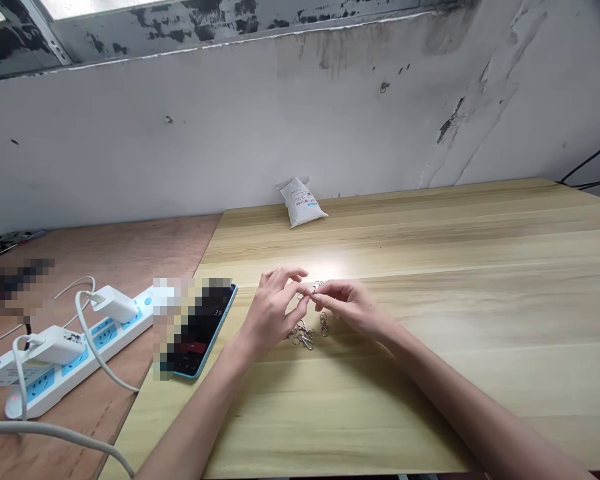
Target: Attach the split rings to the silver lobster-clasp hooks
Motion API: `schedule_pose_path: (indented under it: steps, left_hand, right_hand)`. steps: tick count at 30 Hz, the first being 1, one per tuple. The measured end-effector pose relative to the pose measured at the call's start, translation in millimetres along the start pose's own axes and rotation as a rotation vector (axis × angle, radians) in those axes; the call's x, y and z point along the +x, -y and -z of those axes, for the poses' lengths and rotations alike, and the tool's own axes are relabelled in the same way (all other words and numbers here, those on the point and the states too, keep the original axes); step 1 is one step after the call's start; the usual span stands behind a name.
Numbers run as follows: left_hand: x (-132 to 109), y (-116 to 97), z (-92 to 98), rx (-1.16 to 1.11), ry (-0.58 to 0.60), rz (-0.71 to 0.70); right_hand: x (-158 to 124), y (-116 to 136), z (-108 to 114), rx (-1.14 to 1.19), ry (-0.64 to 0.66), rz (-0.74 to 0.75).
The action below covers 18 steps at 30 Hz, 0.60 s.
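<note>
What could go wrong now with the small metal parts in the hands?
The metal piece is pinched only by the fingertips of the left hand and right hand, so it may slip and fall among the loose clasps below. It might also bounce against the phone lying close by.

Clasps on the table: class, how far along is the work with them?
Done: cannot tell; no separate pile shows. In hand: left hand and right hand pinch one small metal piece together. Left, perhaps: a cluster of clasps and a single clasp lying on the table beneath them.
</note>
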<state>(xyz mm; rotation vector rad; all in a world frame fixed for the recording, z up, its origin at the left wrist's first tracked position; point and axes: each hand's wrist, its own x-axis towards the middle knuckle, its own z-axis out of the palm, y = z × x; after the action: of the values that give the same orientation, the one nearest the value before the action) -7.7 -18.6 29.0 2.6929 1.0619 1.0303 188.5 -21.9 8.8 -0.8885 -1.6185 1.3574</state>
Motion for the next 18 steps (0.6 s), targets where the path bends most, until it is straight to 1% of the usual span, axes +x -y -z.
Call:
schedule_pose_path:
  steps: [3, 4, 5, 7, 10, 12, 14, 16, 18]
  left_hand:
    - [0.3, 1.0, -0.7, 0.033, 0.005, 0.027]
    - [0.3, 1.4, -1.0, 0.040, 0.012, 0.037]
    - [0.1, 1.7, -1.3, 0.045, 0.020, 0.045]
    - [-0.4, 2.0, -1.6, 0.053, 0.038, 0.058]
    - [-1.4, 2.3, -1.3, 0.064, 0.036, 0.081]
    - [-1.8, 2.9, -1.1, 0.075, 0.026, 0.102]
    - [-1.7, 3.9, -1.3, 0.085, 0.017, 0.118]
    - [-1.2, 4.6, -1.5, 0.089, 0.004, 0.123]
    - [-0.5, 4.4, -1.7, 0.087, -0.013, 0.117]
  right_hand:
    - [-0.9, -2.3, -4.1, -0.173, -0.225, 0.160]
    - [-1.4, -2.1, -6.1, -0.231, -0.267, 0.215]
    - [-2.1, -1.8, -8.1, -0.289, -0.283, 0.270]
    - [-3.7, -1.1, -11.1, -0.397, -0.242, 0.380]
    - [-7.4, -0.6, -11.5, -0.573, -0.125, 0.496]
    - [-10.4, 0.7, -10.0, -0.662, -0.068, 0.517]
    - [-12.4, 3.2, -8.3, -0.682, -0.046, 0.500]
    - [-12.3, 5.8, -7.2, -0.646, -0.084, 0.460]
    - [-10.0, 6.6, -6.8, -0.590, -0.171, 0.375]
